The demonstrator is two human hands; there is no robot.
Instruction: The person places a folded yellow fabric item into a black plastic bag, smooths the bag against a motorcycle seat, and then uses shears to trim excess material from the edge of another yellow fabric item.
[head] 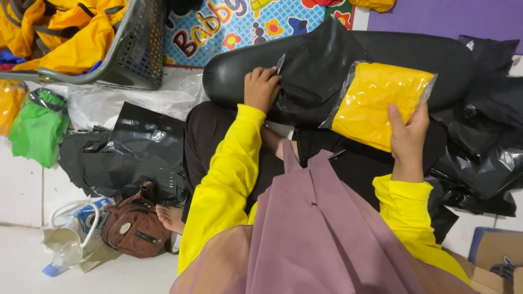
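Nearest, draped below the camera: a mauve cloth [316, 228] and yellow sleeves; at the lower left on the tiled floor, a small brown bag [133, 228] beside a clear plastic bottle [65, 253]; at the lower right, a corner of a cardboard box [496, 250].

Further out, over the lap: right hand [408, 136] closed around the near edge of a yellow packet [378, 103], thumb on top, fingers hidden beneath; packet sealed in clear film, lying tilted, its far left end tucked just inside the mouth of a black plastic bag [313, 71]; left hand [261, 90] curled tight on that bag's left edge, pinching the film against a black padded cushion [414, 49] underneath.

By the look of it, mid-insertion: packet partly in, most of it out; calls for the mouth kept spread by the left grip and a straight push from the right, corners kept from snagging on the film.

To either side: loose black bags [490, 136] heaped at the right, another flat black sheet [136, 147] at the left, a green packet [38, 125] beyond it.

Farthest: a grey basket [136, 43] of yellow garments [71, 32], a patterned play mat [234, 22], a purple mat [447, 16].
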